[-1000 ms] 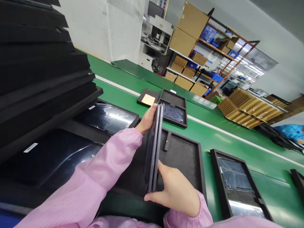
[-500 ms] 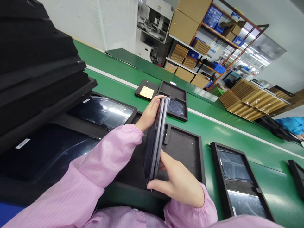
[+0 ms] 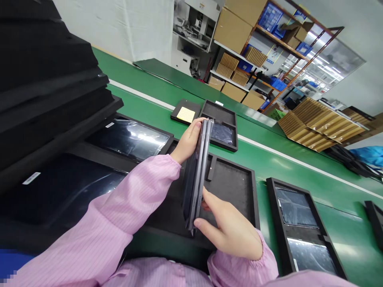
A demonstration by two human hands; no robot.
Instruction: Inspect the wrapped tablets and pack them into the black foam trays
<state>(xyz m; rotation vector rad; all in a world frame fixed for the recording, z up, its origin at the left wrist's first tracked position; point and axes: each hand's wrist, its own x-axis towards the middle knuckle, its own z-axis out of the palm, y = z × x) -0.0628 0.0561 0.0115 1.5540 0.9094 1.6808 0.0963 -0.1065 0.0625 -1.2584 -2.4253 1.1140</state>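
- Dark-grey tablets [image 3: 200, 171], two of them, are held together side by side on edge above the black tray [image 3: 236, 187], their perforated edges turned towards the camera.
- Handling appears to be midway: the pair has been lifted clear of any tray and has not been set down.
- Other screens are already seated: one in the upper left tray [image 3: 133, 135], one in the lower left tray [image 3: 66, 187], and two in the right-hand tray [image 3: 299, 232] on the green surface [image 3: 344, 219].
- How much remains to be done with the held pair cannot be told.
- By the left hand [image 3: 190, 139], the upper end of the pair is gripped, with the fingers at its top corner.
- By the right hand [image 3: 230, 227], the lower part is supported, with the thumb against the near end and the other fingers partly hidden beside the right-hand tablet.
- Each grip is narrowed around the stacked thickness, and the tablets are placed between both hands, slightly tilted.
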